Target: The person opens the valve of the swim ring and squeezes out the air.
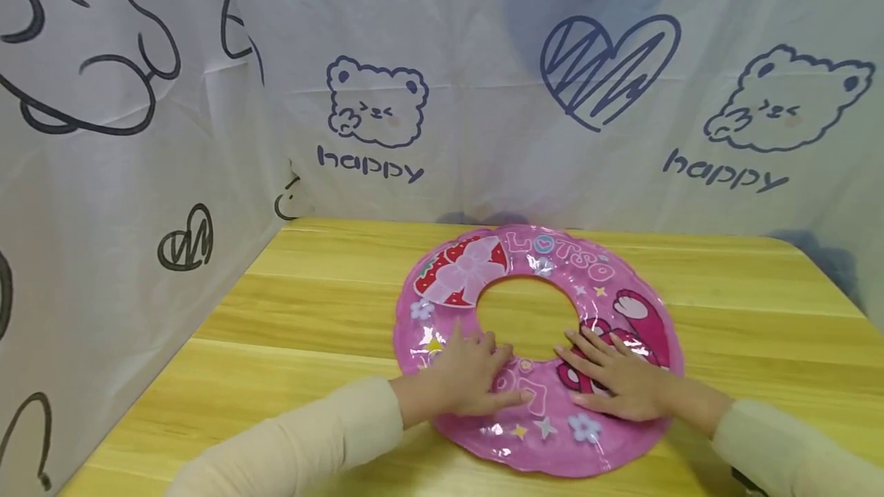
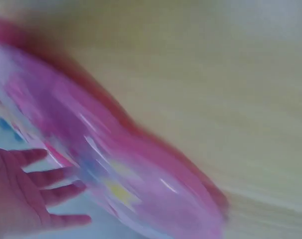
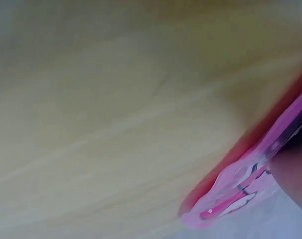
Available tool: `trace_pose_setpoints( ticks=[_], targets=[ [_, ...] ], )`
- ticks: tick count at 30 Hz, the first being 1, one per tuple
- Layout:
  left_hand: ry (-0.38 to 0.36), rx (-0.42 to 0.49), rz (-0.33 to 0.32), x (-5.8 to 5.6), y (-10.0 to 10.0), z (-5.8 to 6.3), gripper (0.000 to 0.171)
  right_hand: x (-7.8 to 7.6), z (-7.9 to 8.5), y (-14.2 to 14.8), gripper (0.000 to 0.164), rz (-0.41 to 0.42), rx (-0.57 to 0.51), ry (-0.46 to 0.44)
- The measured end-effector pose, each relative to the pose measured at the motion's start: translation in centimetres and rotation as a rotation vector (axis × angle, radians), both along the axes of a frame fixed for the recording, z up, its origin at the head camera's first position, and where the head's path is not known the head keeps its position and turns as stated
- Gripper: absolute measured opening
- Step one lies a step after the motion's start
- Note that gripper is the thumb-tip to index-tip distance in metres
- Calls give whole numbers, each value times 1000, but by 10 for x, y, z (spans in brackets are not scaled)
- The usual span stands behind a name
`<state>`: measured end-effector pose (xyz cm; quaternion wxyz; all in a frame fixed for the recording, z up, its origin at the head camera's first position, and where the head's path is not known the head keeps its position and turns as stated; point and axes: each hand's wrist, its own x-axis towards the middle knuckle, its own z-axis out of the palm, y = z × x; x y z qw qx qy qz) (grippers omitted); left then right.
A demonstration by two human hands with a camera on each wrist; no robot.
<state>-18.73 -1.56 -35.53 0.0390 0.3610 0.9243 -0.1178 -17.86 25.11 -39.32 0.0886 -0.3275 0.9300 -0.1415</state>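
Note:
A pink inflatable swim ring lies flat on the wooden table, printed with a strawberry bow, stars, flowers and the word LOTSO. On its near left part rests my left hand, fingers spread and thumb pointing right. My right hand lies over the near right part, covering some of a dark pink printed figure, with its fingertips by the inner hole. The left wrist view has the left hand with spread fingers beside the blurred ring. Only a sliver of the right hand enters the right wrist view, next to the ring.
The yellow wood-grain table extends around the ring on all sides. Behind it hangs a white cloth with bears, hearts and "happy" drawn on it. Another stretch of cloth borders the table's left side.

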Motion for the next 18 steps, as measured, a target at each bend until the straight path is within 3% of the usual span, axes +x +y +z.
trace_pose_setpoints(
  ticks=[5,9,11,13,18],
  targets=[
    [-58,168,51,-32,-21,6,67,-10,3,15,60,126,13,77],
    [-93,267,120,-60,-41,8,62,-23,8,33,61,262,94,289],
    [-112,294,140,-70,-50,6,60,-28,11,40,62,284,136,399],
    [-146,302,163,-77,-58,2,60,-32,14,44,62,252,163,408],
    [-197,280,171,-79,-71,-13,62,-32,24,42,61,72,222,236]
  ],
)
